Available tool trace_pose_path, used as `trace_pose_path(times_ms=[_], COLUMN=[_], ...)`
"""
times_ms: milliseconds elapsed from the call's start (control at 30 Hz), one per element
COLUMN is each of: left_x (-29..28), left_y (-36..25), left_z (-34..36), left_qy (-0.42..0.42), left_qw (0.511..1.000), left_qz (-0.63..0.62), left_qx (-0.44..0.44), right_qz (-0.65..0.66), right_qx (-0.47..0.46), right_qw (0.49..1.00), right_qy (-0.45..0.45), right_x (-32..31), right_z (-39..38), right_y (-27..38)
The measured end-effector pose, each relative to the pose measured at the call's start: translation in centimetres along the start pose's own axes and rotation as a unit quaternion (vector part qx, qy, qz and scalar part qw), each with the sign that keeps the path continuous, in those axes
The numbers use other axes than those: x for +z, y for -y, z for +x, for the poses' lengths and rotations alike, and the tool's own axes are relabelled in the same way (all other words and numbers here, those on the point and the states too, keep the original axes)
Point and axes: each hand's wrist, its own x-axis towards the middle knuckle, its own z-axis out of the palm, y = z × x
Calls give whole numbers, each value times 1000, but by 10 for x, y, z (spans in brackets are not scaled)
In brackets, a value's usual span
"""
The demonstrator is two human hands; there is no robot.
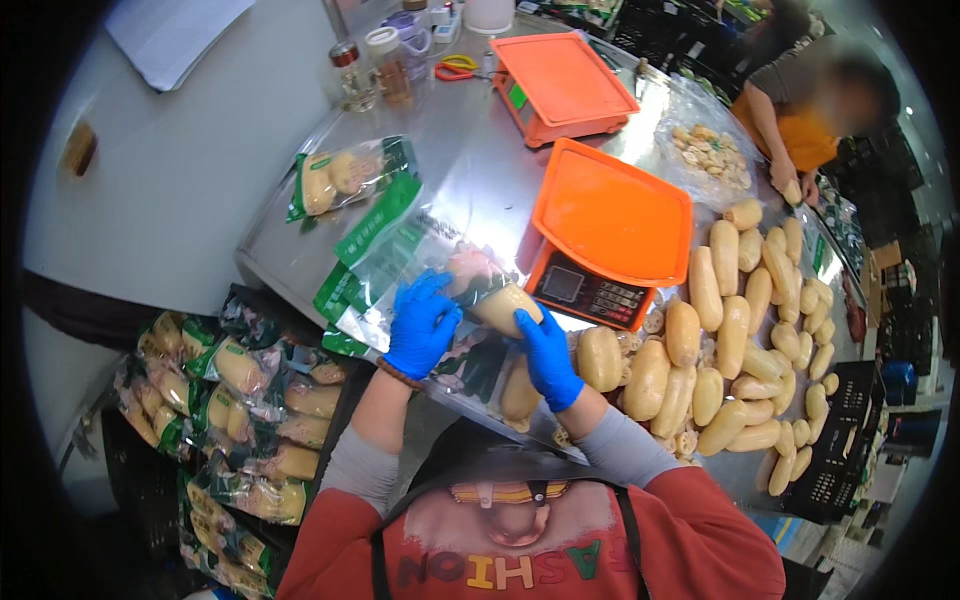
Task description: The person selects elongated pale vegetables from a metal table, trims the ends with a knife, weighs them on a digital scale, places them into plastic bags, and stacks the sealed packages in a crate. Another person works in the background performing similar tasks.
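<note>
My left hand (pixel 422 325), in a blue glove, is closed on a clear plastic bag (pixel 470 262) with pink and green print. My right hand (pixel 550 360), gloved the same way, grips the near end of a pale lotus root segment (pixel 507 308). That segment lies at the bag, tilted; whether it is fully inside I cannot tell. Beyond my left hand lie flat green-and-clear bags (pixel 378 222). A filled bag of lotus root (pixel 330 182) rests farther back on the metal table (pixel 455 150). One more segment (pixel 520 390) sits just below my right hand.
An orange scale (pixel 612 210) stands right ahead, a second scale (pixel 565 78) behind it. Many lotus roots (pixel 735 330) spread over the right side. Filled bags (pixel 240 368) are heaped at lower left. Jars (pixel 388 62) and red-handled scissors (pixel 456 68) stand far back. A co-worker (pixel 800 105) handles a root.
</note>
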Motion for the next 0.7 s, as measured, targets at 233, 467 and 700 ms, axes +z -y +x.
trace_pose_path(times_ms=[233, 467, 700], left_x=[12, 20, 28], left_y=[-40, -46, -76], left_z=[9, -11, -13], left_qy=[11, 57, 70], left_qw=[993, 992, 985], left_qz=[32, -17, -115], left_qx=[109, 110, 112], right_qz=[-438, -205, 143], right_qx=[-210, -83, 41], right_qw=[863, 967, 970], right_qy=[140, 130, 193], right_x=[-2, -5, -3], right_z=[-10, 16, 38], right_y=[12, -7, -36])
